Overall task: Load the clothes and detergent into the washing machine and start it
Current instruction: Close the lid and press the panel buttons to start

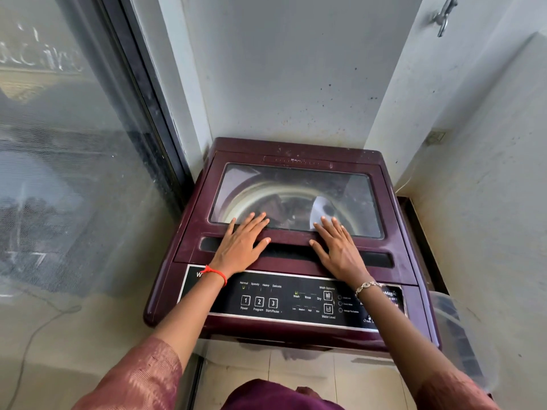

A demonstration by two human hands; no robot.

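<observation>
Grey walls (pixel 281 84) corner the maroon washing machine (pixel 165 291) at frame centre, its glass lid (pixel 296 179) down over clothes (pixel 281 211) in the drum (pixel 245 196). Left hand (pixel 242 244) and right hand (pixel 337 247) lie flat and apart on the lid's front edge, fingers straight, above the black control panel (pixel 284 300); a screened window (pixel 74 143) fills the left.

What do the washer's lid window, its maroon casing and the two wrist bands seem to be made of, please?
Lid window: clear glass or hard plastic, glossy; it shows the drum and reflections.
Maroon casing: probably moulded plastic, semi-gloss, dusty, with rounded edges.
Red band: knotted thread, matte.
Bracelet: silvery metal links, shiny.
</observation>
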